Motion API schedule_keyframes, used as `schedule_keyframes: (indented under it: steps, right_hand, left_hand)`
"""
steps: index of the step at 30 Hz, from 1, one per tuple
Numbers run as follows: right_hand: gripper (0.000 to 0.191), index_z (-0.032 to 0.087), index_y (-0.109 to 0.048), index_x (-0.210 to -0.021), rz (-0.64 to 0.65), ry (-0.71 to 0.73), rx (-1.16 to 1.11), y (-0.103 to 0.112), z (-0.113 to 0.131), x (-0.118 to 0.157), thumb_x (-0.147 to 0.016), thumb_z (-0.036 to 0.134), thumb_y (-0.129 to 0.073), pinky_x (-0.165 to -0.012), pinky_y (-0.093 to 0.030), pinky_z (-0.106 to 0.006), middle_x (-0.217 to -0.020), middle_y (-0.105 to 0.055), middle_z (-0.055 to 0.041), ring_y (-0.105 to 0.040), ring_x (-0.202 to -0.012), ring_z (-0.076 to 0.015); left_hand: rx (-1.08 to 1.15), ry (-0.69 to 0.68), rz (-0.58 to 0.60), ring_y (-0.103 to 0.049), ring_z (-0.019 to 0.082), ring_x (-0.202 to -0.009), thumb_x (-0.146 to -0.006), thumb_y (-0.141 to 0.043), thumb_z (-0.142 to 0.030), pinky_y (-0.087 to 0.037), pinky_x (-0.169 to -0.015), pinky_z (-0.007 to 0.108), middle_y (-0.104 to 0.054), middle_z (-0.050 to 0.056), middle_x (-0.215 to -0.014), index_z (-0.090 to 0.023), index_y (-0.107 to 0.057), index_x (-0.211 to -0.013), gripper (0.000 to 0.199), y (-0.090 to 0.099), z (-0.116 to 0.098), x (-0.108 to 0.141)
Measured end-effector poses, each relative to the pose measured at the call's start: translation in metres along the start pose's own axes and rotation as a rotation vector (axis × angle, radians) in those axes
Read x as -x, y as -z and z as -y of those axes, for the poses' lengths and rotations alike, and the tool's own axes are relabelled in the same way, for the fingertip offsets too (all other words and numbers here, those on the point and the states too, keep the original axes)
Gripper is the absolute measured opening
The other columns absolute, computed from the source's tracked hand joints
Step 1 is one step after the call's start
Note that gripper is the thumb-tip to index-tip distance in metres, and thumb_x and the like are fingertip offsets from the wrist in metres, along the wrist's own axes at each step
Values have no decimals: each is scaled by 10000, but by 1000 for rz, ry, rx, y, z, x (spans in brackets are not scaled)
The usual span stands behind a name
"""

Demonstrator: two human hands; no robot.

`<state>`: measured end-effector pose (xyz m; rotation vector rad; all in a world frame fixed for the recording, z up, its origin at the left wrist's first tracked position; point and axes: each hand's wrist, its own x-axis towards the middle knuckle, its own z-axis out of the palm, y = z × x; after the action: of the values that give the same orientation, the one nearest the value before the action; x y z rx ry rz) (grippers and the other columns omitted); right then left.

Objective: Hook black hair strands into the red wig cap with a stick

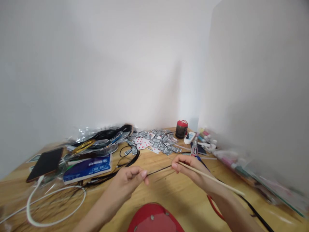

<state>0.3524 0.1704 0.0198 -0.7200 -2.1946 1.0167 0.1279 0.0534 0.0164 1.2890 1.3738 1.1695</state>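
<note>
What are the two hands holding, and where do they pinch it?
The left hand pinches one end of a thin black strand. The right hand pinches its other end, along with a pale wooden stick, gripped near its tip.

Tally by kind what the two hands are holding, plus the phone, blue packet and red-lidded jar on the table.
Thin sticks: 1, in right hand
Black strands: 1, pinched between left hand and right hand
Phones: 1
Blue packets: 1
Red-lidded jars: 1
Total: 5
</note>
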Motion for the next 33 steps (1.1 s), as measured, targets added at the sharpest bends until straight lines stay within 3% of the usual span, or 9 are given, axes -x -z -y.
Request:
schedule_keyframes:
  steps: [2, 6, 11, 17, 21, 26, 29, 31, 33]
  right_hand:
    - [335, 187, -614, -704, -43, -25, -28, 1, -3, -3, -909, 451, -577, -556, -361, -248, -635, -574, 13, -491, -601, -142]
    - [353, 193, -605, -632, -95, -93, -84, -2, -6, -7, -866, 457, -603, -594, -375, -269, -630, -592, -2, -516, -628, -161]
    - [354, 190, -613, -652, -137, -181, -108, -4, -17, -12, -867, 468, -578, -566, -337, -271, -609, -555, 10, -478, -593, -155]
    - [356, 188, -601, -667, -196, -191, -48, -11, -38, -17, -875, 475, -565, -596, -350, -280, -661, -579, 3, -512, -647, -167]
    - [390, 188, -599, -675, -241, -188, 39, -11, -64, -20, -883, 515, -550, -622, -396, -291, -690, -615, -14, -569, -687, -186]
    - [403, 178, -586, -658, -275, -167, 211, -5, -88, -25, -906, 496, -577, -598, -423, -293, -619, -581, 23, -558, -590, -155]
    - [347, 187, -652, -684, -262, -79, 299, -14, -73, -22, -902, 445, -575, -580, -402, -311, -639, -655, -22, -597, -618, -210]
    - [288, 206, -697, -715, -222, 22, 330, -27, -50, -16, -898, 398, -584, -612, -410, -332, -705, -717, -55, -632, -679, -248]
    - [249, 228, -729, -742, -145, 145, 331, -42, -23, -5, -901, 374, -605, -683, -438, -338, -772, -754, -56, -661, -740, -248]
  left_hand:
    - [150, 110, 30, -36, 68, -464, -780, -642, -677, -23, -409, 209, -167, -122, -500, -172, -604, -682, 516, 6, -4, 3]
    - [349, 158, 42, -22, 42, -463, -674, -783, -615, 4, -379, 167, -180, -135, -488, -158, -555, -630, 513, 11, -13, 5]
    - [512, 155, -86, -28, 27, -468, -554, -894, -489, -17, -344, 125, -181, -143, -499, -142, -585, -652, 474, 18, -21, 4]
    - [553, 46, -311, -45, 22, -469, -551, -892, -411, -54, -327, 107, -223, -143, -517, -105, -639, -757, 447, 28, -21, 1]
    - [569, -72, -472, -48, 40, -458, -635, -813, -364, -71, -319, 116, -195, -144, -531, -136, -608, -795, 345, 34, -21, -1]
    - [500, -282, -654, -68, 62, -436, -748, -720, -363, -121, -338, 124, -176, -135, -537, -183, -574, -828, 244, 47, -23, 1]
    - [365, -344, -651, -176, 52, -409, -792, -707, -408, -185, -378, 125, -244, -123, -497, -177, -625, -823, 247, 41, -17, -2]
    - [246, -345, -586, -385, 69, -468, -794, -716, -411, -329, -462, 144, -433, -73, -513, -164, -674, -785, 250, 29, -9, -6]
    - [139, -343, -499, -576, 136, -678, -789, -719, -389, -453, -650, 205, -636, 9, -680, -162, -702, -736, 233, 11, 0, -9]
